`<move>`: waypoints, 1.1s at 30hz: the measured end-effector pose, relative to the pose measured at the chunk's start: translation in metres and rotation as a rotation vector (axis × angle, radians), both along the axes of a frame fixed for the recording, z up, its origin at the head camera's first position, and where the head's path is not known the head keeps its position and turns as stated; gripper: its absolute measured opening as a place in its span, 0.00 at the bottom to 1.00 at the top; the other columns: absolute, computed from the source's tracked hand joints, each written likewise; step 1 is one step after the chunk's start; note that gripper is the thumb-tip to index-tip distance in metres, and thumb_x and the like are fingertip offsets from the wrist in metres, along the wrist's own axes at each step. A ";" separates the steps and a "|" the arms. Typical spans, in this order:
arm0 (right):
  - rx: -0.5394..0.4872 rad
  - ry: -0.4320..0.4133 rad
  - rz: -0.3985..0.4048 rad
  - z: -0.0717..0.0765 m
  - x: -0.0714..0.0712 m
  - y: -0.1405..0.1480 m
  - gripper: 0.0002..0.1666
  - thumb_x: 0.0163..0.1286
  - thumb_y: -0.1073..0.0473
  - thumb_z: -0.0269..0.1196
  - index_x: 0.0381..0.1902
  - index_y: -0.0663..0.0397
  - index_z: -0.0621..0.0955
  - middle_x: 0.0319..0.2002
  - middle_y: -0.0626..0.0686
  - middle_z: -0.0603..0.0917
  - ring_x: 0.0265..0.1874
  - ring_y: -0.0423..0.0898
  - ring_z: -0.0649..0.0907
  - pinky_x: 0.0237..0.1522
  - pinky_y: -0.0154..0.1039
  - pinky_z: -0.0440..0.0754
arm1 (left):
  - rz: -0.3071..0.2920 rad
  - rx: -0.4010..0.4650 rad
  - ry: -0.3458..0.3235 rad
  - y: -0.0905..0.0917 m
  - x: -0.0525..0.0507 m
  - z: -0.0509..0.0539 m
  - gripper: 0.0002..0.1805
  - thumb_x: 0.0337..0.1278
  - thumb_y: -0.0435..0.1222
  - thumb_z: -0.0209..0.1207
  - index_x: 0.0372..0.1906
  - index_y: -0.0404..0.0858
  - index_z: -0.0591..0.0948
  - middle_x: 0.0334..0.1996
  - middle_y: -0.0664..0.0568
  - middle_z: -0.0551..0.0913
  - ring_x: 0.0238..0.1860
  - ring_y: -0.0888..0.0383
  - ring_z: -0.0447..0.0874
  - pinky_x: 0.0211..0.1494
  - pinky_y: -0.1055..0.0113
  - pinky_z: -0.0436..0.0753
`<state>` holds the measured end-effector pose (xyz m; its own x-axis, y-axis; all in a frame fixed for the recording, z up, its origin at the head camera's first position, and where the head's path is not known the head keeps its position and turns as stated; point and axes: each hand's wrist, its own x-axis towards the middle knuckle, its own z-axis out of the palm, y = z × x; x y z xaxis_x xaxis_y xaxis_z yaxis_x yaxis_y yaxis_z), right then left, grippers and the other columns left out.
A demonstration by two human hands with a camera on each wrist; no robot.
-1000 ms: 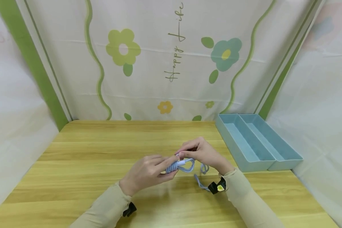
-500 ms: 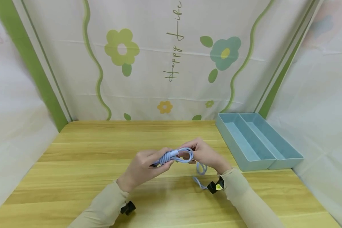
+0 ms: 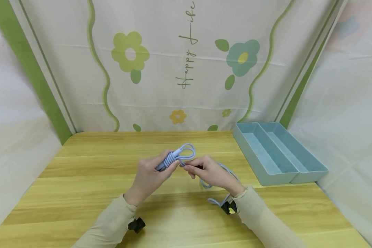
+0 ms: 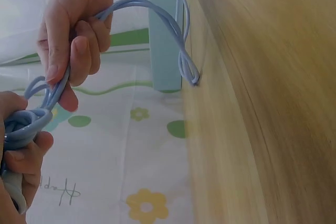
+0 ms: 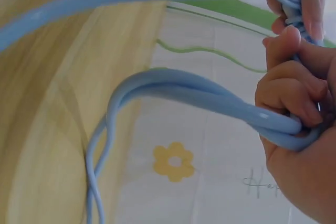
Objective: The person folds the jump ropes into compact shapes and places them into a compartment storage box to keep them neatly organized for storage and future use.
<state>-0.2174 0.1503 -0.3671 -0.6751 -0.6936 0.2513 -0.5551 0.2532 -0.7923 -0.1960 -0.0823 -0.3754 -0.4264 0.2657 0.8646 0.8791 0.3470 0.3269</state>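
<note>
Two hands grip blue cable; cloth reads "Happy Life".

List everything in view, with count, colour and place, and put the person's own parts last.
Table: one, yellowish wood, below everything
Cable: one as far as shown, light blue, held above the table, partly wound with a loose length hanging
Trays: two, pale blue, side by side at the table's far right
Printed cloth: panel count unclear, white with green, yellow and teal patterns, behind the table
Wrist cameras: two, black, one per wrist
Sleeves: two, beige, on both arms
Left hand: one, gripping the wound cable
Right hand: one, pinching cable nearby
</note>
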 end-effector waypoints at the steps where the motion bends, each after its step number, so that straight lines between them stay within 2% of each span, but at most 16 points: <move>1: 0.017 0.035 -0.003 0.002 0.002 -0.001 0.13 0.78 0.55 0.55 0.35 0.49 0.84 0.19 0.46 0.75 0.11 0.39 0.62 0.15 0.33 0.62 | 0.015 -0.004 -0.010 0.000 0.000 0.000 0.17 0.54 0.31 0.70 0.49 0.30 0.83 0.28 0.48 0.86 0.20 0.64 0.81 0.22 0.75 0.79; 6: 0.103 0.151 0.003 0.007 0.009 -0.004 0.09 0.77 0.55 0.56 0.44 0.49 0.83 0.18 0.43 0.72 0.13 0.35 0.68 0.17 0.31 0.69 | 0.056 -0.024 -0.051 -0.001 0.000 -0.002 0.18 0.53 0.31 0.71 0.49 0.32 0.83 0.29 0.48 0.86 0.22 0.63 0.83 0.23 0.74 0.80; 11: 0.219 0.261 -0.029 0.009 0.013 -0.008 0.10 0.76 0.57 0.57 0.32 0.50 0.78 0.17 0.41 0.66 0.13 0.33 0.65 0.18 0.28 0.65 | 0.097 -0.106 -0.075 -0.001 -0.001 -0.006 0.16 0.53 0.33 0.72 0.46 0.32 0.83 0.28 0.49 0.86 0.21 0.64 0.81 0.22 0.77 0.77; 15: 0.327 0.367 -0.060 0.010 0.016 -0.008 0.09 0.74 0.61 0.60 0.31 0.51 0.77 0.17 0.41 0.66 0.14 0.32 0.65 0.18 0.28 0.65 | 0.136 -0.215 -0.096 0.000 -0.001 -0.007 0.14 0.55 0.36 0.71 0.44 0.33 0.83 0.26 0.51 0.84 0.19 0.68 0.76 0.20 0.79 0.73; 18: 0.390 0.426 -0.081 0.012 0.019 -0.008 0.08 0.73 0.63 0.61 0.31 0.51 0.76 0.17 0.41 0.64 0.14 0.32 0.64 0.18 0.28 0.64 | 0.124 -0.261 -0.128 0.001 0.000 -0.006 0.13 0.57 0.36 0.70 0.44 0.33 0.82 0.25 0.53 0.83 0.17 0.69 0.72 0.20 0.78 0.72; 23: 0.453 0.456 -0.091 0.012 0.022 -0.009 0.11 0.73 0.61 0.61 0.29 0.49 0.74 0.17 0.41 0.61 0.15 0.34 0.62 0.19 0.29 0.62 | 0.106 -0.278 -0.168 0.002 0.002 -0.007 0.12 0.58 0.35 0.69 0.43 0.33 0.81 0.23 0.54 0.81 0.16 0.70 0.70 0.18 0.78 0.71; 26: 0.483 0.483 -0.075 0.011 0.023 -0.009 0.08 0.74 0.60 0.60 0.32 0.51 0.76 0.19 0.41 0.66 0.17 0.34 0.66 0.22 0.29 0.67 | 0.114 -0.277 -0.193 0.003 0.002 -0.008 0.12 0.58 0.35 0.69 0.42 0.33 0.82 0.23 0.54 0.81 0.16 0.70 0.70 0.18 0.78 0.71; 31: 0.534 0.604 -0.066 0.011 0.028 -0.011 0.06 0.75 0.58 0.60 0.40 0.55 0.79 0.24 0.42 0.73 0.21 0.35 0.71 0.25 0.29 0.73 | 0.134 -0.244 -0.251 0.005 0.003 -0.009 0.11 0.58 0.36 0.69 0.42 0.34 0.84 0.21 0.57 0.79 0.14 0.71 0.68 0.15 0.77 0.70; 33: 0.556 0.653 -0.067 0.011 0.029 -0.012 0.07 0.75 0.57 0.59 0.35 0.52 0.77 0.22 0.42 0.70 0.19 0.36 0.70 0.23 0.28 0.71 | 0.141 -0.229 -0.258 0.006 0.003 -0.009 0.11 0.58 0.36 0.69 0.41 0.34 0.84 0.19 0.58 0.78 0.13 0.71 0.66 0.14 0.77 0.70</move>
